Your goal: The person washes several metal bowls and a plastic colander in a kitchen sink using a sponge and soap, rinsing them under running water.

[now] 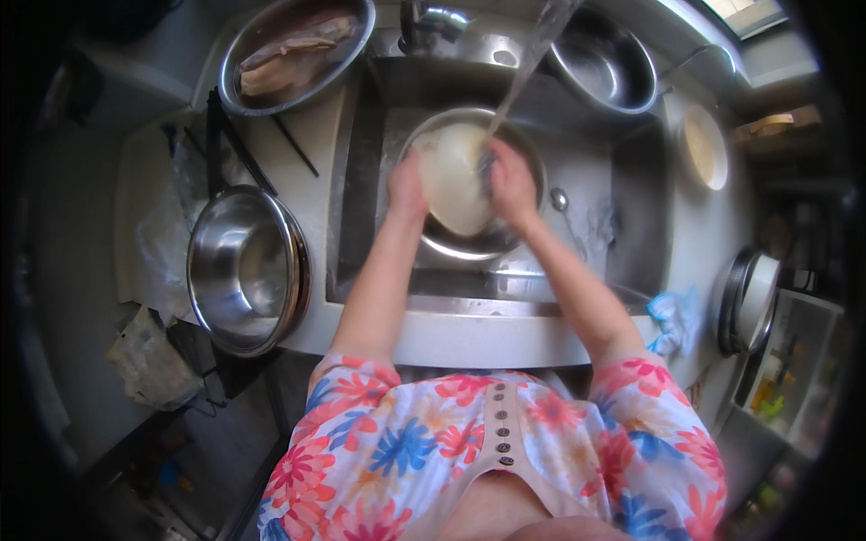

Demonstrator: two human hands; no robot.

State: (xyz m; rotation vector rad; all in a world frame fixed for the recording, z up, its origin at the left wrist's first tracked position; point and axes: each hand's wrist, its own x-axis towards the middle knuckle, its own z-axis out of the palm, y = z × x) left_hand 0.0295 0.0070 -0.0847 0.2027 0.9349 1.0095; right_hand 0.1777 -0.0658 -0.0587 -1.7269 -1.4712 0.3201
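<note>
A pale cream dish (454,194) is held tilted over a round metal basin (465,252) in the sink. My left hand (409,187) grips the dish by its left rim, fingers wrapped round it. At its right side my right hand (511,187) is closed on a dark grey scrubber (487,171), pressed to the dish; its exact kind is blurred. A stream of water (523,83) falls from above and strikes beside the right fingers. To the right of the basin, a metal spoon (559,199) lies on the sink floor (586,153).
An oval metal bowl (232,88) with raw meat (298,56) stands back left. Metal pots (244,279) sit on the left counter near a dark stick (296,146). Another metal basin (622,68) is back right, a white bowl (706,149) and blue-white cloth (669,323) farther right.
</note>
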